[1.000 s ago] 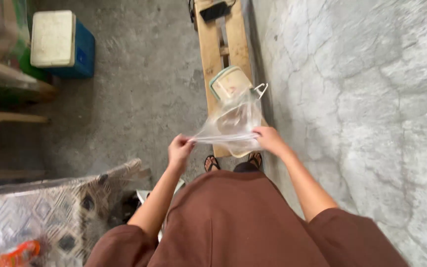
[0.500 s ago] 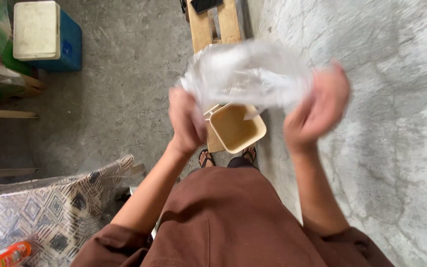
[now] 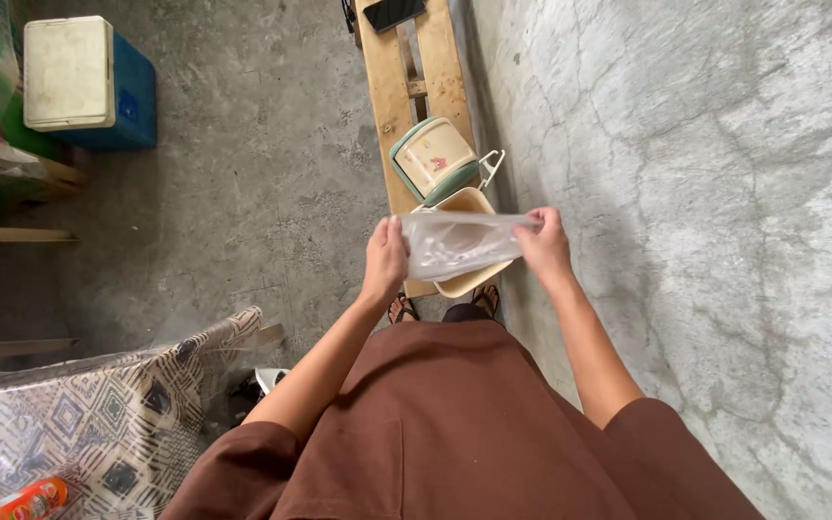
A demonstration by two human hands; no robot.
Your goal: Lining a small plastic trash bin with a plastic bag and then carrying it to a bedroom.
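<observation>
Seen from above, the left hand and right hand pinch a clear plastic bag taut above a beige square tub; even tension at both edges suits it.

Both bare arms reach forward (elbows slightly bent), the left hand and right hand level, well apart, fingers pinched shut, thumbs on top.

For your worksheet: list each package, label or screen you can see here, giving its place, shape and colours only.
Clear plastic bag: stretched between left hand and right hand, see-through.
Lid: on the wooden bench, squarish, cream with green rim and a small red mark.
Dark flat device: bench's far end, black.
Orange packet: bottom left corner.
</observation>
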